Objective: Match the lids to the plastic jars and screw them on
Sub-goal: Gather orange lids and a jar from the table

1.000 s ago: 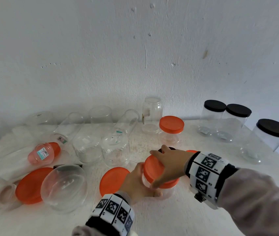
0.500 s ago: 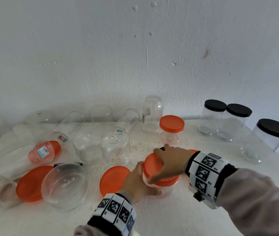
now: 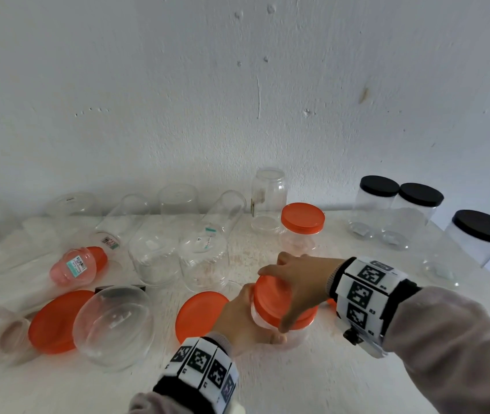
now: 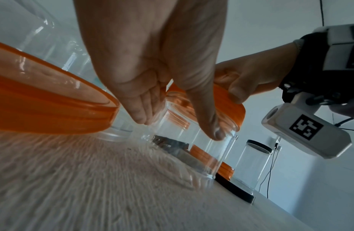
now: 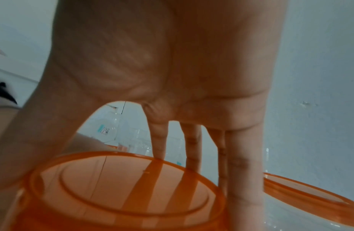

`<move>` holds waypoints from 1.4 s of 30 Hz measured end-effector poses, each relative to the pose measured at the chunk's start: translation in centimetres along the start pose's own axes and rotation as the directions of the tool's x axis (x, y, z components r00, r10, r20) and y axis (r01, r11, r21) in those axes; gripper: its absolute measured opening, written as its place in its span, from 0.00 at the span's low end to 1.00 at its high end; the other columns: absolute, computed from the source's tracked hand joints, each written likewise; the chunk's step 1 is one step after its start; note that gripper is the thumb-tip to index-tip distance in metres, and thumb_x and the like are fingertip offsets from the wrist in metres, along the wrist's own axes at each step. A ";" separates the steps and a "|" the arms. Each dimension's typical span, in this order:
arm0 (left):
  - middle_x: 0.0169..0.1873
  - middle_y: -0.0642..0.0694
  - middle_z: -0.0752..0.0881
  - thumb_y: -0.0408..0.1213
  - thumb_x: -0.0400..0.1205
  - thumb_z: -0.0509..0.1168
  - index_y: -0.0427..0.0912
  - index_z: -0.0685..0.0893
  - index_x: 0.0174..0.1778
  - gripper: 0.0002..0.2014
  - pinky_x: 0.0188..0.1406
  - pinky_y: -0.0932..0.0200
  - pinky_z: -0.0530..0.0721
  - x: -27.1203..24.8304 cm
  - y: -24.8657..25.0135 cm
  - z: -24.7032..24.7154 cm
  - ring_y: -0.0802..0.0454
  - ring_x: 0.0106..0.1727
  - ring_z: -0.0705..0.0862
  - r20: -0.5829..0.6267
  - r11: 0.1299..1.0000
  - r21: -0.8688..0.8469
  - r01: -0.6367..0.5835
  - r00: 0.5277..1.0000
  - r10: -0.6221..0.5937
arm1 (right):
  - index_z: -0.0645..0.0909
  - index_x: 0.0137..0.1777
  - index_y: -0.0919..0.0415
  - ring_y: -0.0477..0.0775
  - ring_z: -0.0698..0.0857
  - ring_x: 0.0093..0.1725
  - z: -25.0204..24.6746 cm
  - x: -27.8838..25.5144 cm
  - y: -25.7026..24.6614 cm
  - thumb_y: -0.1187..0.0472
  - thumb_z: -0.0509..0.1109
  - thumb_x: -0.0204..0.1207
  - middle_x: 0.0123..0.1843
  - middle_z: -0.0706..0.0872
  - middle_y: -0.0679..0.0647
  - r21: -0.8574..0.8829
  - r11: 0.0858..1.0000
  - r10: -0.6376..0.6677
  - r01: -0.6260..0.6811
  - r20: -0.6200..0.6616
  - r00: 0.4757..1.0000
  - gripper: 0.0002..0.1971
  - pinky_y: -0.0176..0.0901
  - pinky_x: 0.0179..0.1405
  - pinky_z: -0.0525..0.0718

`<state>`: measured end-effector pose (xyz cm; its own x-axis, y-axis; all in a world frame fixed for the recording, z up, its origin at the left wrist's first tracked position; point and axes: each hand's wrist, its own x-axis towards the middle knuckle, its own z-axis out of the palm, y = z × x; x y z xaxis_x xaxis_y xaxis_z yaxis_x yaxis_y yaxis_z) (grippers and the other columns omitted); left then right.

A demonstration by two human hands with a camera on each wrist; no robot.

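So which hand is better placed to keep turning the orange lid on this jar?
The right hand: it lies over the orange lid, thumb and fingers around its rim. The left hand grips the clear jar below and looks better for steadying it.

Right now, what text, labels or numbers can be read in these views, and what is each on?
No text is legible.
Sticker on pink jar: barcode and print, too small.
Stickers on two clear lying jars: too small.
Wristbands: marker patterns only; tiny characters blurred.
Orange lid gripped by right hand, clear jar held by left hand: no print seen.
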<state>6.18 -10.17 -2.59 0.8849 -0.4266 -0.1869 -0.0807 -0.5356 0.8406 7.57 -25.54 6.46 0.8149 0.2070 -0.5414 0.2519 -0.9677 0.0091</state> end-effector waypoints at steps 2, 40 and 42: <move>0.66 0.52 0.79 0.44 0.63 0.82 0.49 0.62 0.75 0.48 0.68 0.54 0.77 0.0 0.0 0.0 0.52 0.66 0.78 0.000 1.000 0.011 0.005 1.000 -0.005 | 0.48 0.79 0.32 0.61 0.70 0.73 0.1 0.0 0.1 0.31 0.78 0.56 0.75 0.63 0.46 0.013 1.000 -0.010 0.010 0.005 1.000 0.55 0.66 0.62 0.79; 0.63 0.54 0.80 0.45 0.60 0.83 0.49 0.64 0.73 0.48 0.67 0.55 0.79 0.5 -0.3 0.5 0.55 0.64 0.79 -0.018 0.999 -0.039 -0.023 1.000 0.023 | 0.49 0.80 0.38 0.61 0.67 0.72 2.7 -0.2 0.8 0.21 0.66 0.55 0.75 0.63 0.50 0.127 0.991 0.062 -0.040 -0.169 0.984 0.54 0.58 0.64 0.76; 0.63 0.54 0.79 0.47 0.61 0.83 0.49 0.63 0.74 0.48 0.67 0.54 0.79 0.6 -0.2 0.4 0.54 0.63 0.79 -0.014 1.000 0.000 -0.022 1.000 0.022 | 0.43 0.80 0.32 0.59 0.60 0.77 1.8 -0.2 1.1 0.28 0.75 0.56 0.79 0.57 0.45 0.148 0.989 0.002 0.009 -0.072 0.997 0.57 0.64 0.69 0.73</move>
<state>6.49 -10.59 -3.12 0.8894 -0.4279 -0.1609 -0.1002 -0.5257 0.8447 6.76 -26.93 5.08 0.8506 0.2149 -0.4798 0.1788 -0.9765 -0.1205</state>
